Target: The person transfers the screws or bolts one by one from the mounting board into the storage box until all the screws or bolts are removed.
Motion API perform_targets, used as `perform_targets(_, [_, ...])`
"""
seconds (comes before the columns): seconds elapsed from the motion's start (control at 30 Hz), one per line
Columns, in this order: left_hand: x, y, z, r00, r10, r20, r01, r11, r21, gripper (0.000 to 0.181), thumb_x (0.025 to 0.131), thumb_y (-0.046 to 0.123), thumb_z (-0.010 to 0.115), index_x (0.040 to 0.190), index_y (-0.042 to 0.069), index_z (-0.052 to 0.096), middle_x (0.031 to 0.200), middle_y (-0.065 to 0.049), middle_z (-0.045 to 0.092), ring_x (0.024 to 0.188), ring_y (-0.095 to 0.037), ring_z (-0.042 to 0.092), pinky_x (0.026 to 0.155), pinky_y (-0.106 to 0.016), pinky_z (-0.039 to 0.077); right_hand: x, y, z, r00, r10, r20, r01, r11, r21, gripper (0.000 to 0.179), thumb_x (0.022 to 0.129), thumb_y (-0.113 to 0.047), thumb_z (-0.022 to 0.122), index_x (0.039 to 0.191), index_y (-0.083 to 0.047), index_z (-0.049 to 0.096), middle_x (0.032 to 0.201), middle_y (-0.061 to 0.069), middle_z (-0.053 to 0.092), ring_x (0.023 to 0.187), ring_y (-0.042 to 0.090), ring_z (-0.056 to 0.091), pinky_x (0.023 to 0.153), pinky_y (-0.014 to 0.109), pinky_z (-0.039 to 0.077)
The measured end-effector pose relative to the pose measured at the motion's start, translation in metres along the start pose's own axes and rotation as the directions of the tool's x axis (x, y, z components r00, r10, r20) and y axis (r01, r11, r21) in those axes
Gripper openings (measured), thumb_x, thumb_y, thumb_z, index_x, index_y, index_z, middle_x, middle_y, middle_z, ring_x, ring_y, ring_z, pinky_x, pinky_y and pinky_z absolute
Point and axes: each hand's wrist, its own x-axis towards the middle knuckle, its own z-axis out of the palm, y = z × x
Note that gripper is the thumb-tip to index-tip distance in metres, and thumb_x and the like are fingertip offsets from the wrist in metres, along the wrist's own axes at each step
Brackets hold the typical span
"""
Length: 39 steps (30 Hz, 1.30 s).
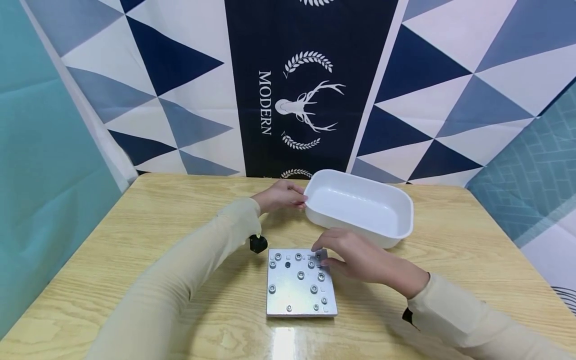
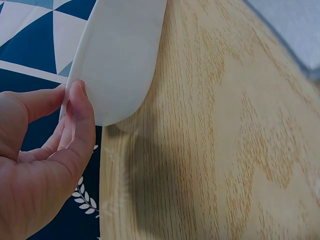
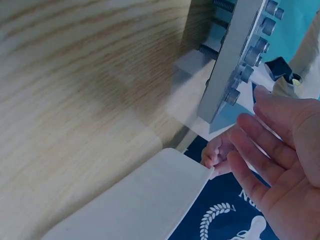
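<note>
A white plastic basin point(image 1: 360, 207) stands at the back of the table. My left hand point(image 1: 283, 195) pinches its left rim between thumb and fingers; the left wrist view shows the fingertips point(image 2: 77, 90) at the edge of the white wall point(image 2: 117, 65). A square metal plate point(image 1: 288, 295) lies in the middle of the table, set with several socket-head bolts point(image 1: 301, 275). Over the plate's far right corner hovers my right hand point(image 1: 355, 255), fingers loosely bent. Its fingertips are close to the bolt heads point(image 3: 246, 74) in the right wrist view, with nothing between them.
The wooden table point(image 1: 189, 200) carries the plate and basin. A patterned cloth point(image 1: 297, 100) hangs right behind its back edge, and teal sheets point(image 1: 49, 150) hang at the sides. Threaded bolt ends point(image 3: 208, 51) stick out below the plate, which sits raised above the wood.
</note>
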Motion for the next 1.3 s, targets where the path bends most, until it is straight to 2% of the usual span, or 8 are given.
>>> perform_targets(0.17, [0.0,0.0,0.0,1.0,0.006,0.006,-0.006,1.0,0.004,0.029,0.092,0.004,0.063,0.119,-0.005,0.058,0.082,-0.006,0.063,0.072,-0.012,0.062,0.104,-0.041,0.051,0.003,0.002,-0.002,0.999,-0.036,0.025,0.036,0.999,0.001,0.021,0.079,-0.006,0.077,0.099,-0.01,0.07,0.096,-0.001,0.071,0.092,0.011,0.066,0.082,0.027,0.058])
perform_targets(0.37, [-0.001,0.003,0.002,1.0,-0.004,0.006,0.004,1.0,0.006,0.029,0.092,0.005,0.063,0.119,-0.004,0.058,0.083,-0.007,0.064,0.072,-0.012,0.062,0.104,-0.04,0.052,0.007,0.005,-0.003,0.993,-0.12,0.019,0.119,0.993,0.013,0.02,0.077,-0.005,0.077,0.095,-0.012,0.07,0.093,-0.003,0.069,0.087,0.008,0.063,0.077,0.022,0.056])
perform_targets(0.7, [0.002,0.004,0.004,1.0,-0.019,0.002,0.019,1.0,-0.009,0.029,0.092,0.005,0.063,0.119,-0.004,0.057,0.083,-0.007,0.064,0.07,-0.011,0.062,0.103,-0.039,0.052,0.014,0.008,-0.002,0.973,-0.227,0.035,0.228,0.972,-0.054,0.021,0.074,-0.004,0.078,0.09,-0.014,0.069,0.086,-0.006,0.065,0.081,0.005,0.059,0.072,0.019,0.053])
perform_targets(1.0, [0.002,0.004,0.001,0.999,-0.031,-0.007,0.031,1.0,0.001,0.029,0.092,0.006,0.063,0.118,-0.002,0.058,0.084,-0.006,0.064,0.071,-0.01,0.062,0.095,-0.031,0.057,0.018,0.01,0.0,0.969,-0.242,0.048,0.246,0.964,-0.098,0.02,0.074,-0.005,0.079,0.09,-0.014,0.069,0.084,-0.005,0.064,0.08,0.005,0.058,0.072,0.02,0.053])
perform_targets(1.3, [0.001,0.001,0.0,1.0,-0.029,-0.005,0.028,1.0,-0.012,0.029,0.092,0.005,0.062,0.119,-0.004,0.058,0.082,-0.007,0.063,0.078,-0.015,0.062,0.103,-0.038,0.052,0.018,0.01,0.005,0.969,-0.232,0.085,0.244,0.955,-0.169,0.017,0.078,-0.009,0.077,0.091,-0.014,0.069,0.085,-0.005,0.066,0.08,0.006,0.061,0.073,0.022,0.055])
